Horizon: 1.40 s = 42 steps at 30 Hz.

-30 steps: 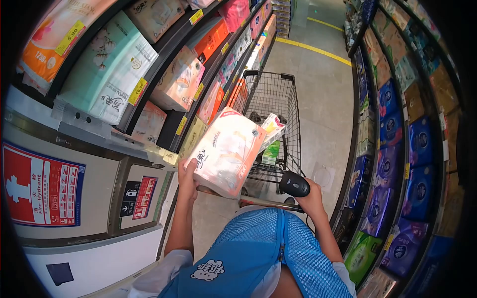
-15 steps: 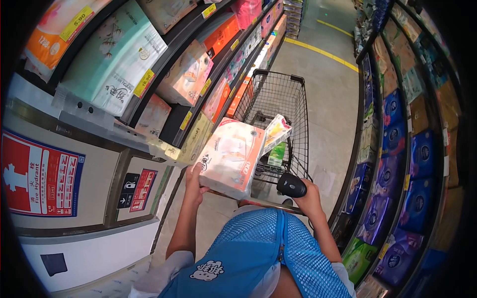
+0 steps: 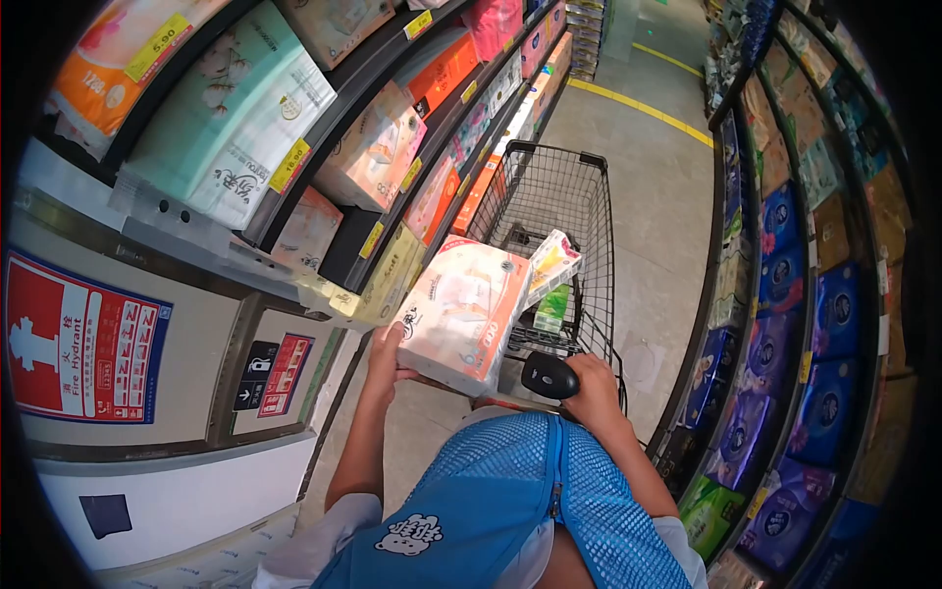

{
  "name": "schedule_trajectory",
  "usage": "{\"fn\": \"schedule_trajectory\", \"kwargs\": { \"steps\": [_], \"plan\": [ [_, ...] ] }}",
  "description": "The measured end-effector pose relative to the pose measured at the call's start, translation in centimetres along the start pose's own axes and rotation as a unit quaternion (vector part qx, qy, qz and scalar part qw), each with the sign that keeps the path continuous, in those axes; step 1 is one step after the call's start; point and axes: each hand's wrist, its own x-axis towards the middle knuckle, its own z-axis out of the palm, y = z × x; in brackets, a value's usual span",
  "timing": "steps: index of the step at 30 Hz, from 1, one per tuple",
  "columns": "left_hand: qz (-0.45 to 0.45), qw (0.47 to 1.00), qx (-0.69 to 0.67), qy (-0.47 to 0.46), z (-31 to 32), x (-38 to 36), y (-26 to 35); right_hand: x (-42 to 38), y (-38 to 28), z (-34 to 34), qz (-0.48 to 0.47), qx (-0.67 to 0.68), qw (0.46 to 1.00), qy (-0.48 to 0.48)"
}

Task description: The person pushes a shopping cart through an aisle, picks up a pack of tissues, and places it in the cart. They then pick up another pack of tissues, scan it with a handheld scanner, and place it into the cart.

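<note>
A large pink and white tissue pack (image 3: pixel 463 306) is held at its lower left corner by my left hand (image 3: pixel 386 361), thumb on top and fingers underneath. My right hand (image 3: pixel 593 390) is closed around a black handheld scanner (image 3: pixel 550 376), whose head points left toward the pack. Beyond them stands a black wire shopping cart (image 3: pixel 556 156). A small white and yellow package (image 3: pixel 555 263) and a green package (image 3: pixel 552 308) show in the cart, just right of the tissue pack.
Shelves with tissue packs (image 3: pixel 373 147) run along the left, above a red fire hydrant sign (image 3: pixel 83 344). More shelves with blue and purple packs (image 3: pixel 834 304) line the right side. Yellow lines (image 3: pixel 643 106) cross the grey floor ahead.
My right hand and the scanner have moved left, closer to the tissue pack. The tissue pack has shifted slightly to the right in the view.
</note>
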Motion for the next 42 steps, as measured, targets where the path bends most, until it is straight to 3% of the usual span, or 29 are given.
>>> {"fn": "schedule_trajectory", "kwargs": {
  "steps": [19, 31, 42],
  "plan": [
    [-0.029, 0.995, -0.012, -0.097, -0.3, -0.7, 0.9, 0.5, -1.5, 0.2, -0.002, 0.005, 0.999, 0.043],
    [-0.085, 0.970, -0.166, -0.156, 0.2, 0.0, 0.5, 0.8, -1.7, 0.1, -0.001, 0.047, 0.995, 0.093],
    [-0.077, 0.970, -0.161, -0.163, 0.6, -0.2, 0.7, 3.9, -1.7, -0.1, -0.017, 0.070, 0.993, 0.096]
  ]
}}
